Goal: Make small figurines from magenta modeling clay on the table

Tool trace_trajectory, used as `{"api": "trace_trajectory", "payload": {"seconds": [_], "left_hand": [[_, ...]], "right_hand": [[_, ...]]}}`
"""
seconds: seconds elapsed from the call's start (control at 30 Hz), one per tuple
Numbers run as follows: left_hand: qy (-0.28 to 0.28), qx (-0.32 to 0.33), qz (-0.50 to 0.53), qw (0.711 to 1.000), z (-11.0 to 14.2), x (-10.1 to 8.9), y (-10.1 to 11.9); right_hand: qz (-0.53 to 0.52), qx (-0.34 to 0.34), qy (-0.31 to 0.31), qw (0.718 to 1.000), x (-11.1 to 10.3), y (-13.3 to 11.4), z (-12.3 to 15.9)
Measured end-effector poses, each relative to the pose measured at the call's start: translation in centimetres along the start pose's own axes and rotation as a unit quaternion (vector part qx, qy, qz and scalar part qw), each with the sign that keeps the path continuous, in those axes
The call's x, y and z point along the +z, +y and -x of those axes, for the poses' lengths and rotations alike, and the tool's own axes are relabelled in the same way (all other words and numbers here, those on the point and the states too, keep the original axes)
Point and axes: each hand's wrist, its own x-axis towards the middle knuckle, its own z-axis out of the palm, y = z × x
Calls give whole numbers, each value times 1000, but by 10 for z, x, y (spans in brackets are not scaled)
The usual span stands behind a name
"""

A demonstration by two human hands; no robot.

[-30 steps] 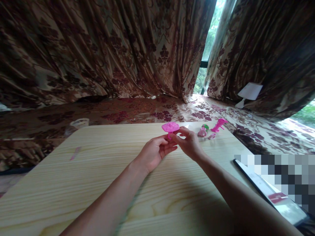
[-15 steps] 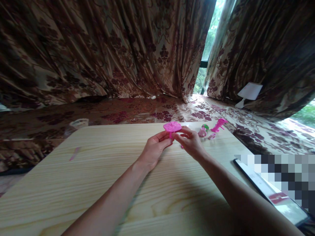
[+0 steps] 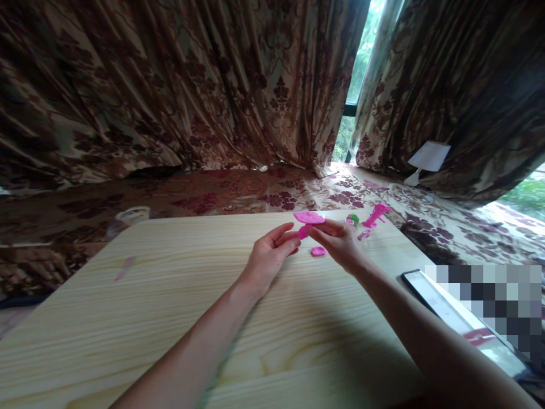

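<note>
A small pink plastic toy table, with a flat round top on a stem, is held above the far part of the wooden table. My right hand pinches it at the stem with thumb and fingers. Just left of it, my left hand has loosely curled fingers, its fingertips close to the stem; whether they touch it is unclear. A small pink piece lies on the wood between the two hands.
More small toys lie at the far right corner: a pink chair-like piece, a green and pink item, a pale pink bit. A pink sliver lies far left. A tablet overhangs the right edge. Patterned curtains hang behind.
The pink toy table has moved slightly right with my right hand. My left hand has eased off the stem. A small pink piece now lies on the wood between the hands.
</note>
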Motion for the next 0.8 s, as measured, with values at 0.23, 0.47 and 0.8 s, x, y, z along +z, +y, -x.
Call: {"api": "trace_trajectory", "payload": {"seconds": [0.23, 0.47, 0.8], "left_hand": [[72, 26, -65, 995, -9, -11, -9], [70, 123, -204, 969, -16, 17, -19], [-187, 328, -369, 849, -71, 144, -40]], "right_hand": [[168, 13, 122, 978, -130, 25, 25], [275, 106, 126, 947, -205, 89, 36], [252, 93, 122, 955, -215, 113, 31]]}}
